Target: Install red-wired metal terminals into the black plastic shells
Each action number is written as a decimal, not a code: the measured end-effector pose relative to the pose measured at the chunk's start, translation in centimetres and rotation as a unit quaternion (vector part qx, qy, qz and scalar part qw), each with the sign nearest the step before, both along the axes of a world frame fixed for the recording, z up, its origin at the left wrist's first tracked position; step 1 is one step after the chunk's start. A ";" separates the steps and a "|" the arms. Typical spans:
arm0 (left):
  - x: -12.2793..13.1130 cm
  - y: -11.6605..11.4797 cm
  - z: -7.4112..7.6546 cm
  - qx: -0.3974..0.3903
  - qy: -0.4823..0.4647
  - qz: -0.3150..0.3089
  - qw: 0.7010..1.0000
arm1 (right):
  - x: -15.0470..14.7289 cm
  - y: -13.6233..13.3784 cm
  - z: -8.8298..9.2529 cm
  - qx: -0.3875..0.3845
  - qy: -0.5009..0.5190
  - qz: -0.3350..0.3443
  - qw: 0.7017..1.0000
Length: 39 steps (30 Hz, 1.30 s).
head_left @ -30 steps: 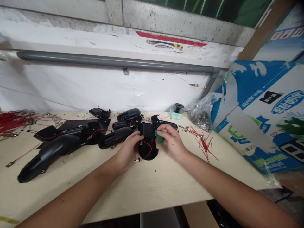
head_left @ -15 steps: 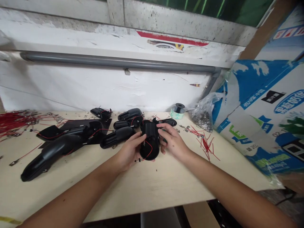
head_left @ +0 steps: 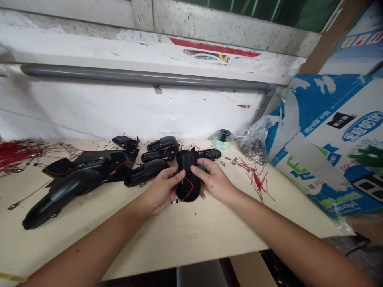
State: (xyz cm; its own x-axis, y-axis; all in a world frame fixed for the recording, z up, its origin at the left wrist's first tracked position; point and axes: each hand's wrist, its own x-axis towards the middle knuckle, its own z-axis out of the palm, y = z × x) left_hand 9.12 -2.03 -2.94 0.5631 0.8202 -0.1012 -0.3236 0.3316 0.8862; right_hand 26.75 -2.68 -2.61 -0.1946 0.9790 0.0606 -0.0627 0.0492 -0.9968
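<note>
Over the middle of the tabletop (head_left: 185, 239), my left hand (head_left: 161, 191) and right hand (head_left: 214, 181) both clasp the black housing (head_left: 187, 175); I judge a slipping grip could snag or tear its loose red wire (head_left: 189, 187).

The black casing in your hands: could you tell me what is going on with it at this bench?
A person grips a black casing with the left hand and the right hand just above the wooden bench. A red wire loops across it, and a small green part shows at the right fingertips. More black casings lie to the left, and cut red wires to the right.
</note>
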 end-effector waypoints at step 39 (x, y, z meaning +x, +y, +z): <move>0.0 0.0 0.3 0.028 0.024 0.042 0.998 | -0.2 -0.1 -0.1 -0.035 0.065 -0.002 0.997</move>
